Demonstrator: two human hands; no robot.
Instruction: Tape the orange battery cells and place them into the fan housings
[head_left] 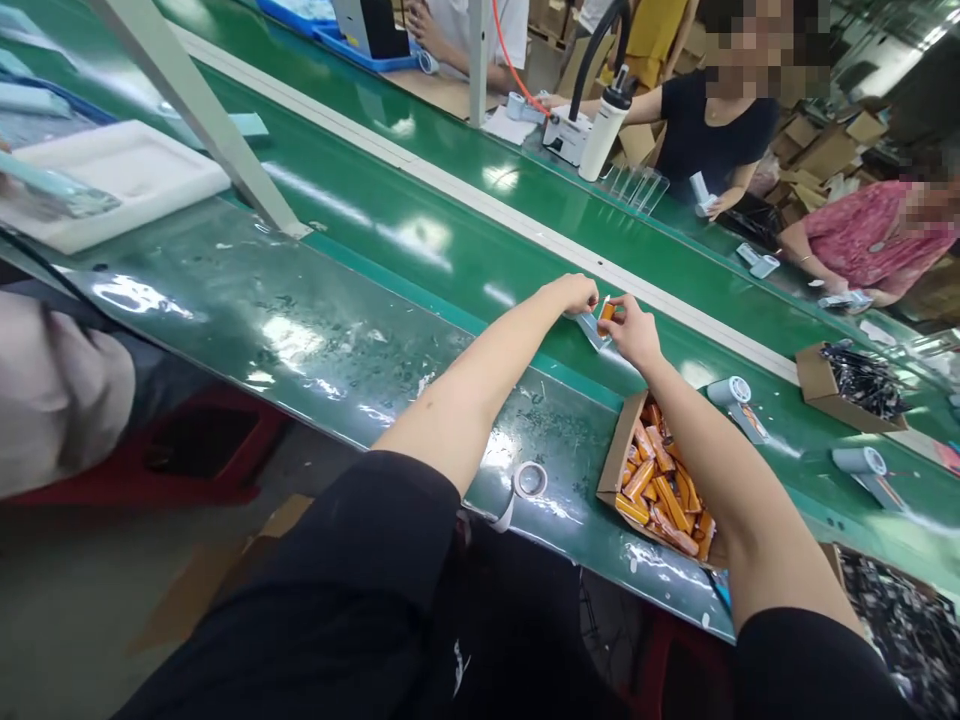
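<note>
My right hand (631, 330) pinches an orange battery cell (606, 314) between thumb and fingers, over the green belt. Just to its left, my left hand (577, 294) is closed at the upper end of a light-blue plastic casing (592, 333). The casing slants down between both hands, and its top is hidden by the left hand. Whether the cell touches the casing I cannot tell. Under my right forearm stands a cardboard box (616, 462) filled with similar orange cells (667, 490).
A tape roll (531, 481) lies on the near ledge. Light-blue handheld units (729, 391) sit on the belt (420, 235) to the right, near a carton of black parts (832, 390). A metal post (202, 115) and white tray (124, 185) stand left. Co-workers (720, 130) sit across.
</note>
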